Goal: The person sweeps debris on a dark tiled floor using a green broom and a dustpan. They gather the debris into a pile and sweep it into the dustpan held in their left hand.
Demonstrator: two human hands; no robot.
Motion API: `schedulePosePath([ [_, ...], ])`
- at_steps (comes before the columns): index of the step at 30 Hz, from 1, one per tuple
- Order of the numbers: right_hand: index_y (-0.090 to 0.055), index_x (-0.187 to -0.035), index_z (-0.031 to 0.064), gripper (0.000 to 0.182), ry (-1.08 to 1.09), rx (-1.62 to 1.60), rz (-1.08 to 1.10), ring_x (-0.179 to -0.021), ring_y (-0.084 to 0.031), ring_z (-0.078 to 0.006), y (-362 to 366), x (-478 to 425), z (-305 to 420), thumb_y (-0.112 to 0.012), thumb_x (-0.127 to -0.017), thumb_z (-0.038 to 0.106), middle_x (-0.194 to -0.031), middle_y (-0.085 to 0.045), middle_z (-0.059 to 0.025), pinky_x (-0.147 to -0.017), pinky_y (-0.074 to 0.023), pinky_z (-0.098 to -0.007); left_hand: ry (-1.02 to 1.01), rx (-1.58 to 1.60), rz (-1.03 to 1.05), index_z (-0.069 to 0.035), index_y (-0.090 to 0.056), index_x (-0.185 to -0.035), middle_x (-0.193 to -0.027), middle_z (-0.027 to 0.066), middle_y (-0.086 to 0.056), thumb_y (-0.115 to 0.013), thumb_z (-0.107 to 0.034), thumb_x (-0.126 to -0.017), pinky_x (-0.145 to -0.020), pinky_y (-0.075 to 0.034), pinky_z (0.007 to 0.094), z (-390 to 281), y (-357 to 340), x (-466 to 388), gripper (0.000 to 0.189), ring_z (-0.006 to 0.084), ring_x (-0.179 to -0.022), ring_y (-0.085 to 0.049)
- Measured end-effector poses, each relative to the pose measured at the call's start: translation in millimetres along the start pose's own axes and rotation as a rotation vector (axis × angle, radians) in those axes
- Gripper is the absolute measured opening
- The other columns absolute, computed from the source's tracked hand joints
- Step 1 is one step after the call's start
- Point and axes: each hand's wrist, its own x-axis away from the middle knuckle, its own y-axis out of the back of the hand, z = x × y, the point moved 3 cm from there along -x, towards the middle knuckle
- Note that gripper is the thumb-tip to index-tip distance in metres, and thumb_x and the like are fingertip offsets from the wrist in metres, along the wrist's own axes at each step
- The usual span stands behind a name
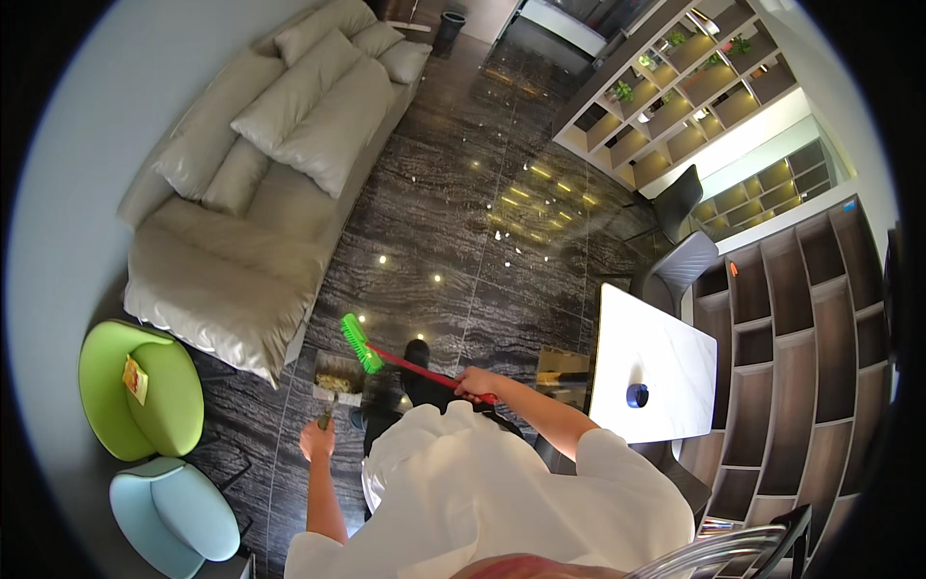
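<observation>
My right hand [475,383] grips the red handle of a brush [360,344] whose green bristled head is held over the dark floor, left of my feet. Lower left, my left hand [317,438] is closed around the handle of a dustpan [338,397]. Brownish debris [333,383] lies in the pan, near its handle side. The brush head is beyond the pan, and whether it touches the floor cannot be told. White bits [499,236] are scattered over the dark marble-patterned floor [434,210] farther ahead.
A beige leather sofa [289,195] runs along the left. Green [163,391] and light-blue [173,514] chairs stand at lower left. To the right are a white table [662,333] with a small dark round object [637,395], grey chairs [676,268] and shelving [767,362]. A bin [451,25] stands far ahead.
</observation>
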Motion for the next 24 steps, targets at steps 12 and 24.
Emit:
schedulePosePath([
  [12,-0.069,-0.09,-0.0025,0.019,0.102,0.248,-0.425,-0.054,-0.066,-0.0229,132.5,-48.1,-1.8,-0.06,-0.081,0.012,-0.066,-0.066,-0.0139,-0.049,-0.0507,-0.0391,-0.028,-0.157,0.145,-0.018,-0.073,-0.103,-0.103,0.0163,-0.071,-0.065,-0.056,-0.081,-0.085,-0.054,0.0479,-110.9,13.7,-44.5,0.044,0.0369,-0.099,-0.067],
  [24,-0.065,-0.105,-0.0065,0.032,-0.016,0.277,-0.587,-0.086,-0.071,-0.0376,269.8,-103.5,17.6,-0.064,-0.08,0.014,-0.094,-0.07,-0.0269,-0.072,-0.0589,-0.0441,-0.206,-0.344,0.152,-0.016,-0.072,-0.105,-0.102,0.0148,-0.071,-0.059,-0.061,-0.084,-0.085,-0.054,0.0457,-249.6,2.2,-101.9,0.051,0.0347,-0.098,-0.068],
])
